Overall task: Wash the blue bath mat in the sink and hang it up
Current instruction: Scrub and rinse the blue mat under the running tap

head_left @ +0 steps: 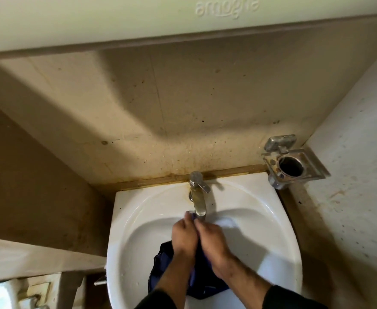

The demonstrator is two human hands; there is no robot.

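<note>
Both hands, left hand (184, 238) and right hand (212, 241), have fingers curled tight on the dark blue fabric bath mat (160, 264), bunched just below the chrome tap (198, 197) in the white ceramic sink (272, 219). Washing is underway; wringing likely comes next.

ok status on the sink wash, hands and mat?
Left hand and right hand both gripping the blue mat, bunched in the sink. Top edge held at the tap spout. Not hung yet. Nothing in the way.
</note>
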